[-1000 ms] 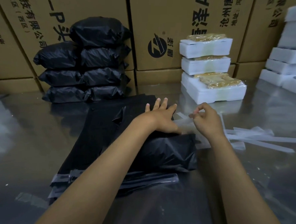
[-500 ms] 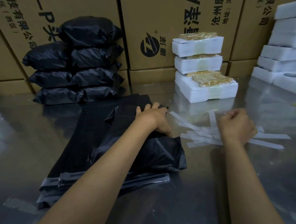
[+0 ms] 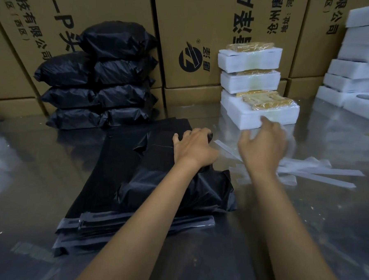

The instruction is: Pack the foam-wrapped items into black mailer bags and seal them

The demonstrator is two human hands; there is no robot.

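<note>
In the middle of the frame the left hand [image 3: 192,150] grips the far end of a filled black mailer bag [image 3: 176,188], with its fingers curled over the bag's edge. This bag lies on top of a stack of flat empty mailer bags [image 3: 122,158], whose grey seal strips show at the lower left of the frame.

The right hand [image 3: 262,148] is just right of the left hand, in the air and blurred. Its fingers are spread and relaxed and it holds nothing. It is in front of the lowest foam-wrapped item [image 3: 260,111] of a pile of three, at the upper centre-right; I cannot tell if the fingertips touch the foam.

Under and right of this hand, white peeled liner strips [image 3: 318,172] lie scattered on the shiny metal table [image 3: 28,174].

At the upper left a pile of sealed black bags [image 3: 96,86] leans against big cardboard cartons [image 3: 196,22]. At the right edge of the frame there is a stack of white foam trays [image 3: 363,63].
</note>
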